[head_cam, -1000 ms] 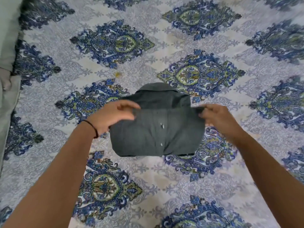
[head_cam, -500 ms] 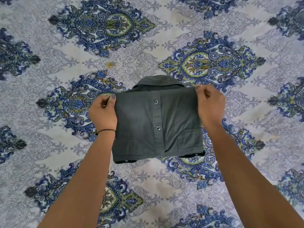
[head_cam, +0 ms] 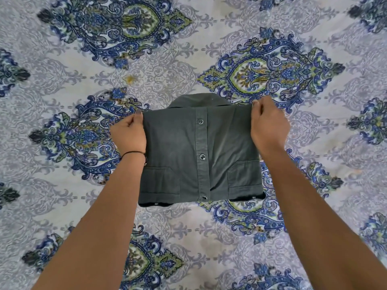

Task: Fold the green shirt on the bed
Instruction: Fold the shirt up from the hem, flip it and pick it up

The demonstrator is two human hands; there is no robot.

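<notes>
On the patterned bed sheet (head_cam: 209,237), a folded dark green shirt (head_cam: 199,155) lies flat, placket and snaps up. Left hand (head_cam: 128,133) and right hand (head_cam: 268,125) pinch its far corners, fingers closed on the cloth; its collar (head_cam: 199,100) peeks out beyond the fold.

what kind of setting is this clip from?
Most likely a bedroom at home. A patterned bedsheet with blue and green medallions fills the view, and a folded green shirt lies on it, pinched at its far corners by the left hand and right hand.
</notes>
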